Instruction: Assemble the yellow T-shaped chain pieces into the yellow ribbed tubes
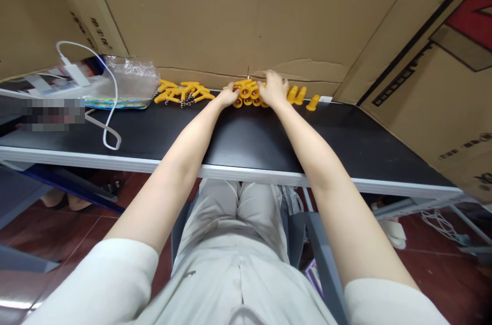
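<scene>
A small pile of hollow yellow plastic pieces, their round open ends facing me, lies at the back of the black tabletop. My left hand is closed against the pile's left side, thumb on the pieces; its other fingers are mostly hidden. Over the pile's right end, my right hand bends round the pieces with thumb and fingers on either side. Several similar yellow pieces stand just right of that hand. Left of the pile lie yellow handles with metal spirals, heaped together.
Tall cardboard walls the back and right of the table. At the left are a clear plastic bag, a white charger and its looping cable. A small white piece lies by the right-hand yellow pieces.
</scene>
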Available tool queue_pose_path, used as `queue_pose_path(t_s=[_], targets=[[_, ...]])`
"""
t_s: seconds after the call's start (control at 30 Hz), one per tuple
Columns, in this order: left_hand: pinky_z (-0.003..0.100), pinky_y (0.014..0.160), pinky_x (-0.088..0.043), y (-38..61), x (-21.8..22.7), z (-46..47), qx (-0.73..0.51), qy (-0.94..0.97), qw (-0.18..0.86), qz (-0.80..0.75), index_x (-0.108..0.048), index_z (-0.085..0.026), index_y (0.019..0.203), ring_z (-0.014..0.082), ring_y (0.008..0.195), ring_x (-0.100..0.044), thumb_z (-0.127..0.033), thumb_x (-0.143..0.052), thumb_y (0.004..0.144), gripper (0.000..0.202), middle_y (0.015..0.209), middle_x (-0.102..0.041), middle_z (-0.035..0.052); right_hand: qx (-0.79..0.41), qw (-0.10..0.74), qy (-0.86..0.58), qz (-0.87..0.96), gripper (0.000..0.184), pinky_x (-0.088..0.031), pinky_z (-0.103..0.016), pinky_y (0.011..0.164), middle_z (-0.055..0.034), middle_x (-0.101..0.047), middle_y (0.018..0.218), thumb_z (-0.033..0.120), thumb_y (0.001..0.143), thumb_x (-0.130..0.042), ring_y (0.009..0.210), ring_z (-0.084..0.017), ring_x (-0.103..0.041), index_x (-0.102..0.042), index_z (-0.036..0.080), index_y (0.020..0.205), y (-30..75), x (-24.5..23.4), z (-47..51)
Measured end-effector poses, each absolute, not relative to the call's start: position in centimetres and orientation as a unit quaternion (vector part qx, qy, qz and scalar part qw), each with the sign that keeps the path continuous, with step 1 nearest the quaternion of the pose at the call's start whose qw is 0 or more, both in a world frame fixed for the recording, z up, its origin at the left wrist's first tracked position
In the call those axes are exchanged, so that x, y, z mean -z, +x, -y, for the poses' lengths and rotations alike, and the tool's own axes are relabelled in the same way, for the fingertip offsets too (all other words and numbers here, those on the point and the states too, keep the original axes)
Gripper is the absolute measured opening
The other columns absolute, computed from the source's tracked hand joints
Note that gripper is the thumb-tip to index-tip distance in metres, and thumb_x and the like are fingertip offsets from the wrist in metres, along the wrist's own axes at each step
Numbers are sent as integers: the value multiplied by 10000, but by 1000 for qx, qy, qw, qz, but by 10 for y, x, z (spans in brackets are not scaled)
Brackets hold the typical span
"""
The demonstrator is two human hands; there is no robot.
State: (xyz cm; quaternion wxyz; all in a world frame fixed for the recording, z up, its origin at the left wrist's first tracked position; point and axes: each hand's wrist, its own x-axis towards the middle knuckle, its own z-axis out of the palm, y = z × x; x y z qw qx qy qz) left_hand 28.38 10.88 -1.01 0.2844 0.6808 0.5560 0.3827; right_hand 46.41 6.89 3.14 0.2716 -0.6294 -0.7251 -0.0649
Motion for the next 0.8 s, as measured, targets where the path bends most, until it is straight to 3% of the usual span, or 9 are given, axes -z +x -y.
queue_pose_path(t_s=[0.13, 0.33, 0.4, 0.5, 0.6, 0.67, 0.8], targets=[[443, 1285, -418, 280, 11, -107, -368, 686, 265, -569, -455, -23, 1644, 353, 1514, -591, -232, -493, 1112, 573, 1607, -606, 280, 99, 330, -703, 622, 674, -164, -799, 1320, -181, -294, 1834, 144, 1010, -462, 1718, -370, -255, -469, 227, 1679, 523, -28, -68], [487, 1300, -401, 278, 11, -104, -367, 688, 260, -569, -494, -74, 1642, 357, 1511, -596, -289, -455, 1133, 554, 1594, -632, 245, 59, 278, -802, 526, 713, -148, -692, 1362, -183, -37, 1889, 193, 1032, -603, 1762, -352, -87, -430, 264, 1720, 582, 4, -46], [439, 1295, -409, 279, 9, -103, -361, 690, 249, -576, -476, -56, 1657, 335, 1527, -582, -291, -436, 1140, 569, 1618, -612, 242, 20, 259, -816, 517, 670, -149, -681, 1365, -175, -55, 1889, 250, 1068, -608, 1762, -355, -83, -448, 276, 1718, 589, 10, -44], [399, 1301, -399, 272, 1, -100, -351, 691, 218, -593, -491, -28, 1643, 322, 1559, -546, -285, -430, 1131, 577, 1644, -581, 250, -34, 215, -829, 516, 576, -198, -692, 1363, -178, -253, 1852, 343, 1117, -566, 1742, -373, -184, -521, 250, 1684, 594, 13, -48], [535, 1355, -306, 251, -5, -93, -357, 663, 148, -641, -604, -100, 1556, 374, 1595, -479, -275, -462, 1090, 519, 1654, -573, 230, -50, 180, -831, 525, 562, -203, -746, 1348, -202, -423, 1771, 395, 1138, -501, 1693, -391, -323, -548, 214, 1668, 597, 13, -52], [620, 1372, -217, 230, -4, -84, -390, 614, 98, -679, -671, -164, 1469, 400, 1608, -434, -237, -501, 1041, 467, 1654, -569, 213, -45, 170, -829, 531, 585, -182, -736, 1358, -217, -413, 1772, 395, 1139, -471, 1682, -391, -348, -521, 203, 1689, 598, 14, -54], [638, 1355, -206, 190, 12, -64, -446, 495, 58, -744, -670, -223, 1412, 393, 1628, -365, -185, -598, 945, 474, 1671, -547, 185, -46, 161, -831, 531, 613, -139, -662, 1388, -225, -374, 1786, 394, 1143, -432, 1687, -371, -337, -471, 197, 1722, 597, 16, -53]])
